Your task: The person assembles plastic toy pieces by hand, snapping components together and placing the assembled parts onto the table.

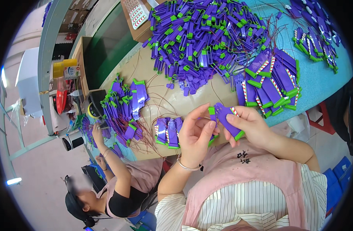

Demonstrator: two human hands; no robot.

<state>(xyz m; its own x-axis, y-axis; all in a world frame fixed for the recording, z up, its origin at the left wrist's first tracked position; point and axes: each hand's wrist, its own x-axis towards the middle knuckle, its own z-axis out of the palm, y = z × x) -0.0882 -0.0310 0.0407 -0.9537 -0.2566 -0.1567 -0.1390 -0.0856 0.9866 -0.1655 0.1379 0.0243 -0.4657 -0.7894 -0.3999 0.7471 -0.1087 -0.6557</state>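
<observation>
My right hand [252,122] grips a flat purple plastic piece [224,116] with a green end and a red-and-white striped strip, thumb on its face. In my left hand [195,134], a narrow purple-and-green plastic piece [211,111] sits between the curled fingers, close beside the flat piece; the fingers partly hide it. Both hands are raised in front of the pink apron, at the table's near edge. Just left of my left hand lies a small row of purple pieces with green ends [172,133].
A large heap of purple-and-green plastic parts [207,42] covers the table's back. Striped flat pieces [268,84] are piled to the right, with more [317,42] beyond. Parts with thin red wires [124,100] lie left. A co-worker [118,181] sits at the left, hands at the table.
</observation>
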